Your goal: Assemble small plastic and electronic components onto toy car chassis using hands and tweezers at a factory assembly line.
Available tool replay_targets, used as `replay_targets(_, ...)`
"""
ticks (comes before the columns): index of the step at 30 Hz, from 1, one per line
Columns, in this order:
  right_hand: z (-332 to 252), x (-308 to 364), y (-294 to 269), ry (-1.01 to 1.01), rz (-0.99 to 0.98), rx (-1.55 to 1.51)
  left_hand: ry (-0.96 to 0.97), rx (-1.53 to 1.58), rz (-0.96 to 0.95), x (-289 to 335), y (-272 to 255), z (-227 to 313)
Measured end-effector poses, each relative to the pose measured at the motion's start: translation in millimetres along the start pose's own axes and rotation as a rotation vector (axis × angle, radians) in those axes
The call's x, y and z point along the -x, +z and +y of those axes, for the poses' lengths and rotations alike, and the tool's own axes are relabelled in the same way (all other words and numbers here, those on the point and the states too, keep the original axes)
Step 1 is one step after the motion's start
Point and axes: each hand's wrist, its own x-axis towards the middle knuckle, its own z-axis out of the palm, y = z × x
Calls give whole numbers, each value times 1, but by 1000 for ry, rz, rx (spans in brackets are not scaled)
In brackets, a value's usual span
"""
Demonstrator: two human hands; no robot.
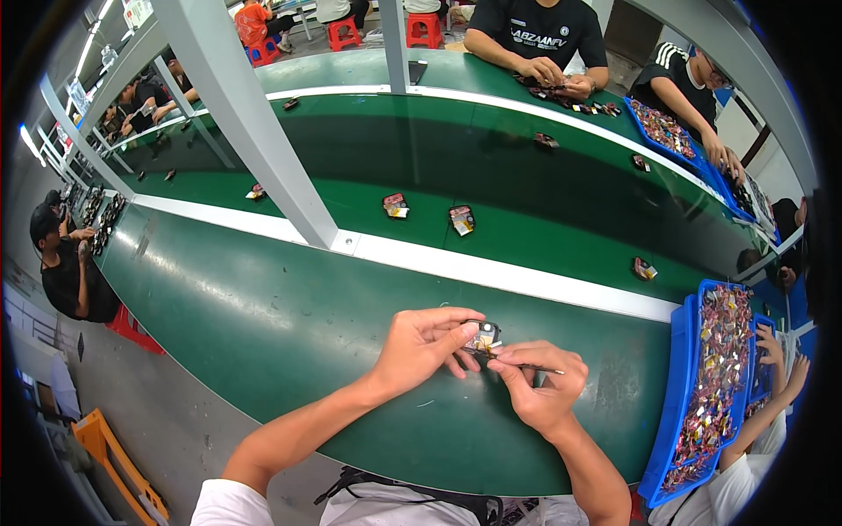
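Note:
Above the green table, my left hand (pixel 427 344) grips a small black-cased electronic unit (pixel 481 337) between thumb and fingers. Pale and yellowish parts show inside its open face. My right hand (pixel 545 379) is closed round a thin dark pen-like tool (pixel 537 366), held nearly level, with its tip end at the lower right edge of the unit. A small white piece shows between the tool and the case; I cannot tell what it is. The right fingertips almost meet the unit, and the left palm is hidden.
A blue bin (pixel 677 386) full of small wired parts stands at the right table edge. Beyond a white rail (pixel 491 274), a green conveyor belt (pixel 351 188) carries several similar units. A grey post (pixel 254 123) rises from the rail. Co-workers sit opposite, left and right.

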Motion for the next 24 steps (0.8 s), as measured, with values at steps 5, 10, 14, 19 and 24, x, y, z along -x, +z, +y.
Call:
replay_targets(5,1,-1,0,-123,-6,62,-9,-86,-1,-1,5,0)
replay_targets(10,4,3,-2,-221,7,129,20,-121,41,-1,15,-2)
replay_targets(14,13,5,-3,-287,33,155,76,-231,140,-5,27,-13)
replay_targets(19,9,3,-13,-239,33,164,117,-300,151,-14,40,-12)
replay_targets(24,19,-2,-23,-210,91,235,95,-482,137,-41,46,3)
